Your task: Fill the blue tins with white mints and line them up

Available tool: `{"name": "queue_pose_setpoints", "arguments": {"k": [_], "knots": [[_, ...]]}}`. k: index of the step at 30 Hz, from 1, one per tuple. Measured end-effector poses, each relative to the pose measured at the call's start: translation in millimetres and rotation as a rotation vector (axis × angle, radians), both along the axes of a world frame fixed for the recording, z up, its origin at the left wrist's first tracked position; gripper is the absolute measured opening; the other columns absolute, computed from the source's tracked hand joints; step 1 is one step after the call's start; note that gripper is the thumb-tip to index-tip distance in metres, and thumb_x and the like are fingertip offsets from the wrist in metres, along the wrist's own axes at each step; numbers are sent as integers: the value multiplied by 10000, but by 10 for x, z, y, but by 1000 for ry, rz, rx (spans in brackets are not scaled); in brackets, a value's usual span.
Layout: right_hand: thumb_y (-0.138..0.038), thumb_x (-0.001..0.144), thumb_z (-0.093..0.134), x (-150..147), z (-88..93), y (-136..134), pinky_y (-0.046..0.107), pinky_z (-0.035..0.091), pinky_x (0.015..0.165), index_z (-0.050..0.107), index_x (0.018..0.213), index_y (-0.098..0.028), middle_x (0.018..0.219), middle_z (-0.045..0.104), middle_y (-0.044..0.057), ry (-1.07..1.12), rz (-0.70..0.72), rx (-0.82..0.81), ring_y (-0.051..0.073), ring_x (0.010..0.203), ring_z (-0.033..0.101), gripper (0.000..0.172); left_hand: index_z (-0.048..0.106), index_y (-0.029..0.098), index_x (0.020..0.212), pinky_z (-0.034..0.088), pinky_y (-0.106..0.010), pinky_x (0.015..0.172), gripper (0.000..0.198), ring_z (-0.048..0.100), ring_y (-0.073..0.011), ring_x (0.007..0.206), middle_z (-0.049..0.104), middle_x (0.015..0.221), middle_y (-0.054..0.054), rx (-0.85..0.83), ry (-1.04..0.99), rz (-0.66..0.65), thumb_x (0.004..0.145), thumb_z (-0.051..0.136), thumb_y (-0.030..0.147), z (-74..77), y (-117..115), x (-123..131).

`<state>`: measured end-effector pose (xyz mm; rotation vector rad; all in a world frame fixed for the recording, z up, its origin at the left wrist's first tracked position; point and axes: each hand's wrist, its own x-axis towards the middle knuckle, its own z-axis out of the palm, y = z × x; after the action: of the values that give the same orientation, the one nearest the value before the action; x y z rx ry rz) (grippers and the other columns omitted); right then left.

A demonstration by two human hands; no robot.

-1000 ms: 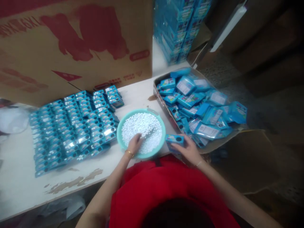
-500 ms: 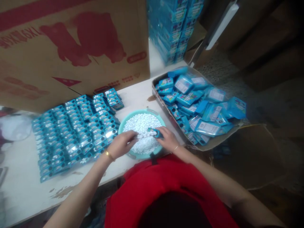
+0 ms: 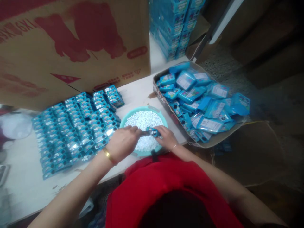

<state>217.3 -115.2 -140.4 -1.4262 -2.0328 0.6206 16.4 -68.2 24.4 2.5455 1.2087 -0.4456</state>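
My left hand (image 3: 125,139), with a gold bangle at the wrist, is closed around a narrow, dark, scoop-like tool (image 3: 145,133). Its far end meets the open end of a small blue box (image 3: 155,132), where a few white pellets show. That box is gripped in the fingers of my right hand (image 3: 168,137). Both hands are over a turquoise basin (image 3: 123,119) filled with white pellets (image 3: 144,118). The tool's tip is too blurred to make out.
Rows of small blue boxes (image 3: 78,126) cover the table's left part. To the right, a cardboard tray (image 3: 163,101) is heaped with blue packets (image 3: 209,125). A large carton (image 3: 99,66) stands behind, beside stacked blue packs (image 3: 175,28).
My left hand has rolled over, knuckles now upward, and the tool shows dark where white pellets lay along it. My right hand still holds the blue box in nearly the same place.
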Motion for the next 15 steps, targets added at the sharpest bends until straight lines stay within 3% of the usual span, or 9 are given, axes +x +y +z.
{"name": "queue_pose_setpoints", "arguments": {"k": [2, 4, 6, 9, 12, 15], "knots": [[-186, 801, 558, 11, 5, -7, 405, 498, 910, 538, 1191, -231, 1099, 637, 97, 11, -2, -17, 267, 1045, 589, 393, 603, 214, 923, 444, -315, 657, 234, 578, -222, 798, 618, 848, -85, 8, -73, 15, 913, 385, 299, -57, 13, -93], [-222, 813, 567, 48, 33, -21, 409, 498, 906, 548, 1182, -231, 1104, 643, 98, 35, -25, -41, 270, 1048, 594, 369, 589, 224, 1004, 452, -311, 703, 245, 582, -214, 848, 622, 924, -77, 18, -149, 104, 915, 386, 328, -255, 45, -275], [-293, 821, 591, 107, 85, -40, 408, 499, 891, 559, 1164, -232, 1105, 648, 98, 75, -93, -84, 274, 1037, 604, 350, 579, 218, 1020, 454, -309, 731, 239, 587, -209, 871, 622, 969, -75, 8, -143, 235, 908, 402, 331, -607, 76, -492], [-412, 807, 622, 196, 171, -63, 372, 508, 822, 581, 1091, -236, 1022, 674, 70, 176, -203, -237, 254, 939, 635, 337, 594, 194, 922, 455, -330, 759, 176, 590, -226, 880, 632, 951, -91, -108, -53, 392, 879, 441, 271, -1304, 69, -665], [-480, 773, 645, 235, 202, -75, 324, 510, 738, 607, 968, -221, 866, 691, 25, 311, -251, -427, 219, 813, 643, 327, 594, 195, 988, 449, -347, 842, 187, 586, -236, 966, 641, 1027, -98, -196, -136, 435, 874, 460, 259, -1922, -7, -482], [-501, 729, 676, 221, 171, -91, 313, 509, 699, 611, 898, -203, 793, 687, 9, 411, -291, -524, 206, 754, 636, 349, 573, 205, 1096, 440, -346, 899, 259, 581, -230, 1039, 633, 1129, -96, -211, -229, 446, 907, 416, 287, -2269, -79, -134]]}}
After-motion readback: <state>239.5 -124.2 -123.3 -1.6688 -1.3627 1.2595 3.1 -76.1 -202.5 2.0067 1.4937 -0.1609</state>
